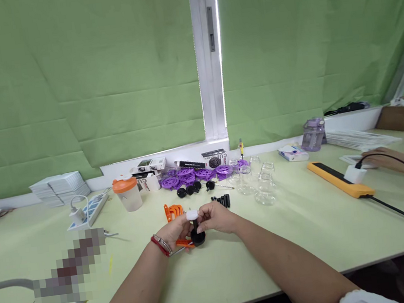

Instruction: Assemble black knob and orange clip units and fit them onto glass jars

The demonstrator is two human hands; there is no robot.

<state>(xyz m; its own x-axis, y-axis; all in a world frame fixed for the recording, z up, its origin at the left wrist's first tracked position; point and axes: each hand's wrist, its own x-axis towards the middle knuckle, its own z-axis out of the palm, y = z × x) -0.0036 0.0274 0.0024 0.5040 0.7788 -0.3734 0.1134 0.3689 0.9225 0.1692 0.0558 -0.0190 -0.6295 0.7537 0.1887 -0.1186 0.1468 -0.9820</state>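
Observation:
Near the middle of the table, my left hand (175,231) is closed around a small assembly with an orange plastic bracket (184,243) low in its fingers. A black part with a stem and a round, cup-like base (198,239) stands between both hands, its wide end down. My right hand (214,218) pinches its stem from the right. A white rounded piece (192,215) shows at the upper end; what it belongs to is unclear. A thin metal rod (178,250) sticks out below my left hand. The fingers hide part of the joint.
Behind my hands lie orange brackets (174,211), black clips (222,200), black knobs (189,189) and purple wheel-like parts (186,176). Clear glass jars (264,189) stand right of them, an orange-lidded cup (127,194) left. An orange power strip (332,179) and another person's hand (387,160) are at right.

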